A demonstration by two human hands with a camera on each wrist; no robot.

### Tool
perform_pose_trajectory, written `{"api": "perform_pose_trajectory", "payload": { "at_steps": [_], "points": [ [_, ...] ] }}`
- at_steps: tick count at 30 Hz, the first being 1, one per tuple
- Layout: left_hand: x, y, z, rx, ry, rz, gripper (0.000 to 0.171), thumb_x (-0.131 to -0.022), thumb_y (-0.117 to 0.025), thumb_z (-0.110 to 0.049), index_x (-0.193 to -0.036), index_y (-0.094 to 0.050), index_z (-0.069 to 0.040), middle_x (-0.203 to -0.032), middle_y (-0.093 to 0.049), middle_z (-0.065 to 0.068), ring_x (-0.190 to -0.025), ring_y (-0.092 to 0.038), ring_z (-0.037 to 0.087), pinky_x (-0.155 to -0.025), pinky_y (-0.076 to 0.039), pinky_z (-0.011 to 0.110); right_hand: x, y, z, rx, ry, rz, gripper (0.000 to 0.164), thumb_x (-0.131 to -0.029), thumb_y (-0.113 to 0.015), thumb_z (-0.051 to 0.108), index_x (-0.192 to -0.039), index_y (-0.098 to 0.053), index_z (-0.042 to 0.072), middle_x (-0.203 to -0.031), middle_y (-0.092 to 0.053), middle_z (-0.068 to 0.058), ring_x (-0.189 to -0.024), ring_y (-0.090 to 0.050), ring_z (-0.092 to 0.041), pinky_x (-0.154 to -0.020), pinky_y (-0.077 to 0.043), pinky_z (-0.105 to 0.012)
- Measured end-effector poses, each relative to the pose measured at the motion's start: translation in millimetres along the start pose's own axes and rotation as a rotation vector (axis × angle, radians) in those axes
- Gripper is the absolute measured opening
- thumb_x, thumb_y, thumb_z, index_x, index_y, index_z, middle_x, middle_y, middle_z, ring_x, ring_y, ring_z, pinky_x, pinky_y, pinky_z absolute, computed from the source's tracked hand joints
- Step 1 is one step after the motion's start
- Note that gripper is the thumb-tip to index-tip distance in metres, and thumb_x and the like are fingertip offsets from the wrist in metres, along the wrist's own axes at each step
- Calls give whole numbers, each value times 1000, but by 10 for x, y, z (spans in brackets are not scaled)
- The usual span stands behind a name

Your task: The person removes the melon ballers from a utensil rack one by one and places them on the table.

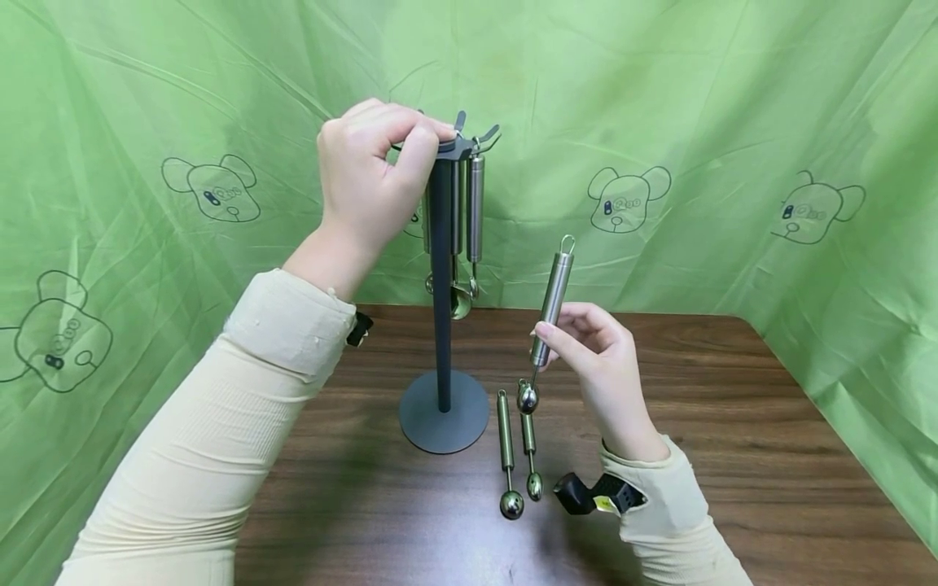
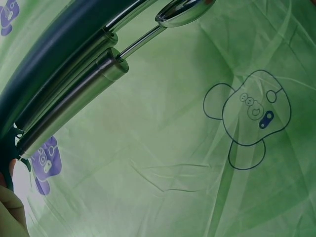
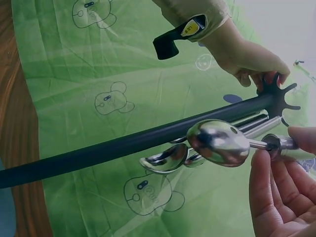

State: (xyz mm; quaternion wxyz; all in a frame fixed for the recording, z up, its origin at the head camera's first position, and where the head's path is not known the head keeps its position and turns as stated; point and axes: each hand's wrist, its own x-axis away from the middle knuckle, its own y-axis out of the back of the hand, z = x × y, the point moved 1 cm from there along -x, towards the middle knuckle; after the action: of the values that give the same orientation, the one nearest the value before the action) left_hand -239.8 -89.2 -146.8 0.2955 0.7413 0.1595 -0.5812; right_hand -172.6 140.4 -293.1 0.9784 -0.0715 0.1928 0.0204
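Observation:
My left hand (image 1: pixel 374 167) grips the hooked top of a dark grey utensil stand (image 1: pixel 442 293). Several steel-handled utensils (image 1: pixel 475 207) hang from its hooks, partly behind the pole. To the right of the stand, my right hand (image 1: pixel 608 362) pinches a melon baller (image 1: pixel 554 297) low on its handle between thumb and fingers, loop end up and bowl down. In the right wrist view that oval bowl (image 3: pixel 218 142) has a small hole. Below it on the table lie two smaller melon ballers (image 1: pixel 506 435), side by side, the right one partly covered by the held bowl.
The stand's round base (image 1: pixel 421 423) sits on a brown wooden table (image 1: pixel 718 407). Green fabric (image 1: pixel 542 81) with printed bear heads encloses the back and sides. A black wrist camera (image 1: pixel 575 492) is strapped at the right cuff, above the table.

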Motion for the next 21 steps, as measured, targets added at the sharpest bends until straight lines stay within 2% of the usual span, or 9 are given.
{"api": "perform_pose_trajectory", "payload": {
  "at_steps": [7,14,21],
  "points": [
    [3,-6,-3,5,0,-1,38,-84,-43,-12,-82,-81,-7,-85,-78,8,-73,-70,27,-61,-36,22,92,62,-134,-45,-22,-42,20,-88,-65,-7,-94,-69,12,-77,-71,2,-62,-63,-10,-60,-56,-27],
    [8,-5,5,4,9,-2,38,-85,-43,-12,-82,-81,-7,-85,-78,8,-74,-70,27,-61,-35,21,200,136,-315,-24,-79,-89,21,-88,-66,-5,-93,-69,14,-77,-69,3,-62,-63,-9,-62,-55,-24],
    [6,-1,3,4,9,-1,38,-84,-43,-12,-82,-81,-7,-85,-78,7,-73,-69,27,-61,-35,21,237,165,-443,-21,-109,-95,20,-89,-66,-4,-92,-69,15,-78,-71,4,-64,-63,-8,-62,-54,-23]
  ]
}}
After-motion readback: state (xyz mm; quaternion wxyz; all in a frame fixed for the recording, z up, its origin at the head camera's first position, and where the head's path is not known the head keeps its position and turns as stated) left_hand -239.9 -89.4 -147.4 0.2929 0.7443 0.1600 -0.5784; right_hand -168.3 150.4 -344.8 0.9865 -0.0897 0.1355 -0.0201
